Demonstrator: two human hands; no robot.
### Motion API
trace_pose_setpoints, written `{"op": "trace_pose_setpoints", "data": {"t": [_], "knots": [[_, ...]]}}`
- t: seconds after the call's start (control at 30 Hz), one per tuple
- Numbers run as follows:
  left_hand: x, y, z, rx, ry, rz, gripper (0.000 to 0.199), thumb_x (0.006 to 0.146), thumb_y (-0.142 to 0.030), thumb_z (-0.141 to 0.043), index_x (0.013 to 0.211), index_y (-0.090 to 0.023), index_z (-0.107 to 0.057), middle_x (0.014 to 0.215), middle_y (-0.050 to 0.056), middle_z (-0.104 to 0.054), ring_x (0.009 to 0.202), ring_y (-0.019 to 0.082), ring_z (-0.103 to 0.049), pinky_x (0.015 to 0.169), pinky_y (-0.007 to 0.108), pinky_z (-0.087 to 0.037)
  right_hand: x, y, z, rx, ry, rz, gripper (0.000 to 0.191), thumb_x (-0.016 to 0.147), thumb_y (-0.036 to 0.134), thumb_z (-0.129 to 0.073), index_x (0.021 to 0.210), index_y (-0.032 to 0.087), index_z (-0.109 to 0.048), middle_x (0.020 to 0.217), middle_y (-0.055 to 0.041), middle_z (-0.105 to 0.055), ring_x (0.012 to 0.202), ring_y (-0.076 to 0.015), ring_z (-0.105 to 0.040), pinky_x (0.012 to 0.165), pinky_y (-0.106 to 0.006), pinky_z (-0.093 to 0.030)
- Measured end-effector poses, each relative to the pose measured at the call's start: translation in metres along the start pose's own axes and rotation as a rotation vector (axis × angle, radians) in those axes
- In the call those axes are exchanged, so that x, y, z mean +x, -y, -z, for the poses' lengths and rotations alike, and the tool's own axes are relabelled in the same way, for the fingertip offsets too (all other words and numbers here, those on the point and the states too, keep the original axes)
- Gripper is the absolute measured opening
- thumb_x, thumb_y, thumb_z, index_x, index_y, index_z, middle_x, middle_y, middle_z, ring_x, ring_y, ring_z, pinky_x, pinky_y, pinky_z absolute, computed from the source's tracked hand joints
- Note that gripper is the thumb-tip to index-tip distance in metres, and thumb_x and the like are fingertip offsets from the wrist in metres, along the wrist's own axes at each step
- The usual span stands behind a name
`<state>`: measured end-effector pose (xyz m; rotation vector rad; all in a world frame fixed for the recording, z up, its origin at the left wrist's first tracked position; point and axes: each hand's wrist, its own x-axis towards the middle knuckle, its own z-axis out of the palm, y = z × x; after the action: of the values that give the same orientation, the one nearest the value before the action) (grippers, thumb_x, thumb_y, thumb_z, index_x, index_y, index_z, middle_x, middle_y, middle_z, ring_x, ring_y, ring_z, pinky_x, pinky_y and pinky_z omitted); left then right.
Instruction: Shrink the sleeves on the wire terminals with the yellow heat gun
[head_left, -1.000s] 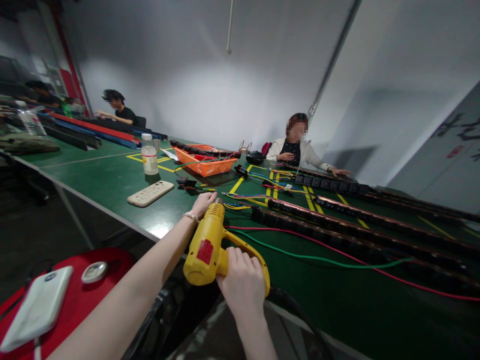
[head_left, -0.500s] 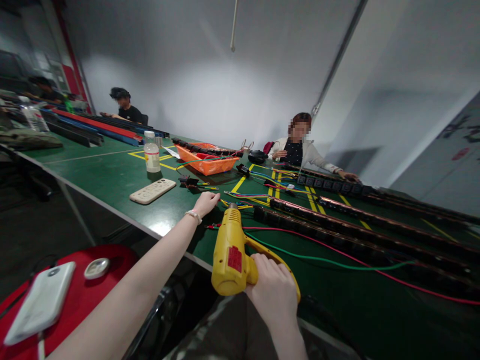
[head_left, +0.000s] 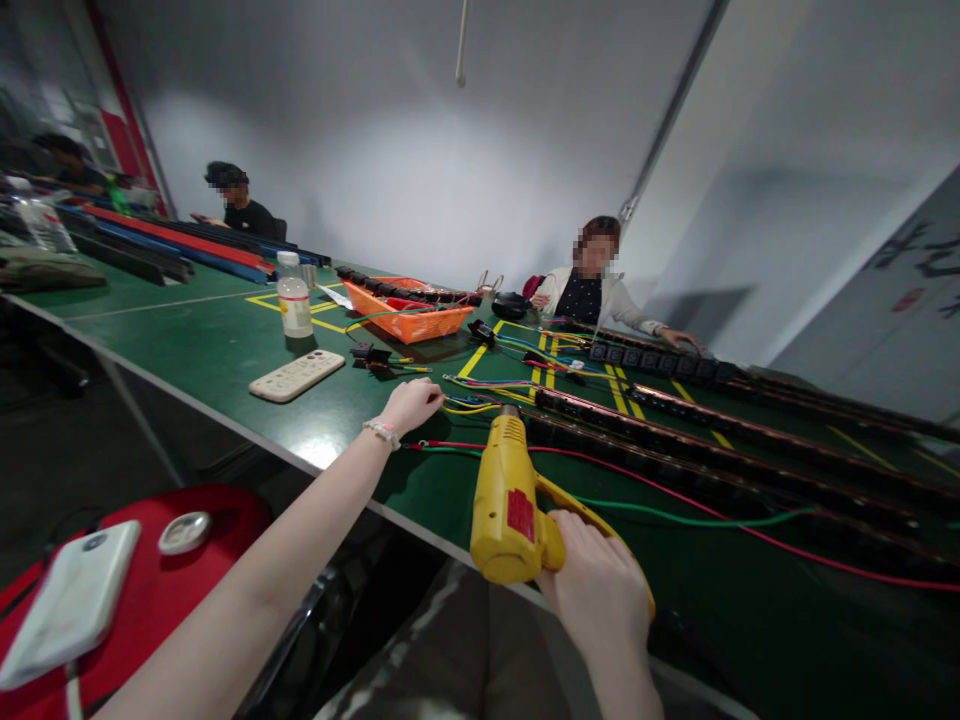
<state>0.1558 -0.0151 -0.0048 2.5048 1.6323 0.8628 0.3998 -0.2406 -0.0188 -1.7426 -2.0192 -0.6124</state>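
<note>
My right hand [head_left: 600,580] is wrapped round the handle of a yellow heat gun [head_left: 510,500], whose nozzle points away over the wire ends. My left hand [head_left: 412,405] is closed at the ends of thin yellow and blue wires [head_left: 472,404], which lead to a long dark strip [head_left: 645,455]. Beside it lies a copper-coloured strip [head_left: 615,418]. A red cable [head_left: 622,462] and a green cable [head_left: 675,514] run to the right across the green table [head_left: 217,350]. Small black connectors [head_left: 371,355] lie just beyond my left hand.
An orange basket [head_left: 409,322], a bottle [head_left: 294,300] and a beige phone [head_left: 298,376] stand or lie on the table. A person [head_left: 592,280] sits opposite, one hand on black parts. A white phone [head_left: 71,600] rests on a red stool [head_left: 217,540].
The heat gun in my right hand has moved to the right, along the wires. My left hand stays at the wire ends. The view has shifted slightly.
</note>
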Motion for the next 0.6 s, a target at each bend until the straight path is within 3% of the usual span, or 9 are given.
{"op": "trace_pose_setpoints", "data": {"t": [0.1,0.23,0.3,0.47,0.6], "knots": [[-0.003,-0.007,0.002,0.021,0.041,-0.055,0.030,0.086,-0.035,-0.045,0.075,-0.019,-0.068,0.082,0.007,-0.064,0.076,0.017,-0.058,0.068,0.025,-0.039,-0.001,0.002,0.002,-0.026,0.012,-0.016,0.016,0.073,0.021,-0.055,0.089,0.020,-0.054,0.079,-0.0012,-0.063,0.076,-0.0182,-0.057,0.073,-0.031,-0.031],[-0.016,-0.021,0.006,0.051,0.182,-0.243,0.033,0.088,-0.033,-0.042,0.074,-0.019,-0.068,0.079,0.006,-0.064,0.074,0.016,-0.059,0.071,0.025,-0.041,-0.002,0.002,0.001,-0.027,0.022,-0.028,0.017,0.074,0.023,-0.056,0.090,0.019,-0.055,0.080,-0.0012,-0.063,0.077,-0.0185,-0.057,0.073,-0.032,-0.031],[-0.026,-0.029,0.008,0.093,0.198,-0.308,0.035,0.090,-0.032,-0.038,0.077,-0.019,-0.067,0.081,0.006,-0.063,0.077,0.016,-0.059,0.072,0.025,-0.042,-0.002,0.001,-0.001,-0.023,0.015,-0.028,0.021,0.075,0.024,-0.056,0.095,0.019,-0.055,0.083,-0.0016,-0.064,0.079,-0.0184,-0.057,0.074,-0.032,-0.031],[-0.054,-0.050,0.009,0.149,0.155,-0.268,0.033,0.093,-0.029,-0.033,0.094,-0.017,-0.065,0.090,0.008,-0.060,0.087,0.018,-0.058,0.076,0.027,-0.047,-0.003,0.000,-0.003,-0.021,0.023,-0.018,0.023,0.075,0.028,-0.056,0.096,0.018,-0.055,0.084,-0.0024,-0.063,0.080,-0.0183,-0.057,0.074,-0.032,-0.031],[-0.076,-0.065,0.006,0.036,0.132,-0.263,0.034,0.092,-0.027,-0.034,0.115,-0.015,-0.056,0.102,0.012,-0.063,0.098,0.022,-0.058,0.085,0.033,-0.049,-0.001,0.003,-0.001,-0.030,0.032,0.000,0.024,0.074,0.026,-0.056,0.097,0.017,-0.055,0.085,-0.0035,-0.064,0.080,-0.0184,-0.056,0.074,-0.031,-0.030]]}}
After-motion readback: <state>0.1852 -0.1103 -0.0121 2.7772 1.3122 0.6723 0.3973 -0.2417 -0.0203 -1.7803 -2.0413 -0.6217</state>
